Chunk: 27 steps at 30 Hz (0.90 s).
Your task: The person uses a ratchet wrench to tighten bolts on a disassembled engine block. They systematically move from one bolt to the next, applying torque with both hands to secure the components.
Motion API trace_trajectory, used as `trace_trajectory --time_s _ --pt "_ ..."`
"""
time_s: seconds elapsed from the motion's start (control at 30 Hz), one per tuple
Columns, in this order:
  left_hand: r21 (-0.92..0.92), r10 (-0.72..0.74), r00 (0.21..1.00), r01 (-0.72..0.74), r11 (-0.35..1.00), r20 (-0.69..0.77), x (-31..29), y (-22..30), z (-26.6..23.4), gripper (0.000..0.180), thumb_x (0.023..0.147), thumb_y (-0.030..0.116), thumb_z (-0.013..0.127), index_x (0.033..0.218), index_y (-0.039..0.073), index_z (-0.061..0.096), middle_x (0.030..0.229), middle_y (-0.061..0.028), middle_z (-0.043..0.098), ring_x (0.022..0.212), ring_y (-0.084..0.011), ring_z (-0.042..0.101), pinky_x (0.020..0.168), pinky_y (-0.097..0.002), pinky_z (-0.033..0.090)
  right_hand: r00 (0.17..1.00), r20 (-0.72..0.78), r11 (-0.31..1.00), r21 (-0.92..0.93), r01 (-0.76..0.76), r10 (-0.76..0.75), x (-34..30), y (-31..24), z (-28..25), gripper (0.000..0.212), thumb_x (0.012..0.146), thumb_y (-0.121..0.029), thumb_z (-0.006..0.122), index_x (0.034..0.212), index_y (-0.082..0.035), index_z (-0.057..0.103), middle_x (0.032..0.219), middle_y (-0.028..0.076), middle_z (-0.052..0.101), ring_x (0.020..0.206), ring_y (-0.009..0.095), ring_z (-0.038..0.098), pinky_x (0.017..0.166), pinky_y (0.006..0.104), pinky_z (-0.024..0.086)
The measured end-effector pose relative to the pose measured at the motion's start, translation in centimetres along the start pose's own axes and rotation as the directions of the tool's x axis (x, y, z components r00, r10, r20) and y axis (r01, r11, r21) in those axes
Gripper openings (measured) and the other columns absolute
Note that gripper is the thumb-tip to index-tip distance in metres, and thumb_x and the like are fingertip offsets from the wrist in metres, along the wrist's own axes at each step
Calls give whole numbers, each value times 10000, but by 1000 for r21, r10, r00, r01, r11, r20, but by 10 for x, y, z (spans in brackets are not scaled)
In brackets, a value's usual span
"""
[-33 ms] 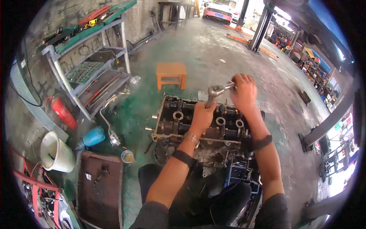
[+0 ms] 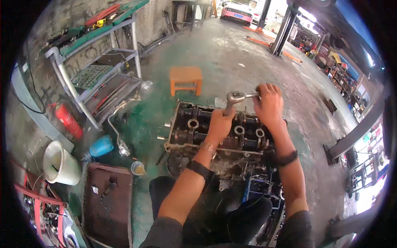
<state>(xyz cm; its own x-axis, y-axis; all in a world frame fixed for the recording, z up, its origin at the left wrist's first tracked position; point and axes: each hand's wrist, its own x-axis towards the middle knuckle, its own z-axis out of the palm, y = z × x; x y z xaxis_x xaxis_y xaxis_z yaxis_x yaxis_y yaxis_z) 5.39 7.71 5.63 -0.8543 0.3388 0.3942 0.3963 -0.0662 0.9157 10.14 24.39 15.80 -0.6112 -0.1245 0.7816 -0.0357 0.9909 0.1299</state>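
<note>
A silver ratchet wrench [image 2: 235,97] is held above a dark engine cylinder head [image 2: 244,153], which lies across the floor in front of me. My left hand [image 2: 220,123] is closed around the upright shaft just below the ratchet's head. At the far end of the handle, pointing right, my right hand [image 2: 269,104] has its fingers curled over the grip. The lower end of the shaft is hidden behind my left hand. Camshafts and several round openings show in the top of the cylinder head.
An orange stool [image 2: 186,78] stands beyond the engine. Left are a tool shelf [image 2: 97,89], a fire extinguisher [image 2: 68,120], a white bucket [image 2: 62,165], a blue bottle [image 2: 101,146], a clear cup [image 2: 138,168] and a brown tray [image 2: 108,215]. A lift post [image 2: 284,31] rises at the back right.
My right hand has shifted slightly right and nearer, swinging the ratchet handle with it. My left hand stays around the shaft.
</note>
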Motion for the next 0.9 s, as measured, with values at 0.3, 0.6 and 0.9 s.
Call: trace_trajectory --time_s 0.3,0.6,0.9 --pt "56 64 997 -63 996 -31 -1 3 2 525 1007 340 612 686 -66 527 542 -153 425 551 -301 346 564 -464 369 927 359 989 130 63 -107 -85 -81 -149 667 832 -143 775 1419 41 517 1222 226 651 990 377 699 792 424 592" --pt "119 88 931 -49 992 -354 -14 27 19 316 984 226 633 837 -51 597 693 -132 619 631 -260 545 648 -405 468 935 354 986 162 -27 -32 -71 -82 -147 497 909 -55 660 1390 20 557 1158 198 670 893 397 685 730 438 557" --pt "-128 98 953 -139 982 -287 -5 30 13 447 1024 212 616 680 -51 508 572 -16 443 588 -89 334 518 -359 272 933 359 985 168 -40 -24 -53 -23 -115 457 904 -47 637 1360 -54 605 1179 204 682 1069 420 648 901 478 525"
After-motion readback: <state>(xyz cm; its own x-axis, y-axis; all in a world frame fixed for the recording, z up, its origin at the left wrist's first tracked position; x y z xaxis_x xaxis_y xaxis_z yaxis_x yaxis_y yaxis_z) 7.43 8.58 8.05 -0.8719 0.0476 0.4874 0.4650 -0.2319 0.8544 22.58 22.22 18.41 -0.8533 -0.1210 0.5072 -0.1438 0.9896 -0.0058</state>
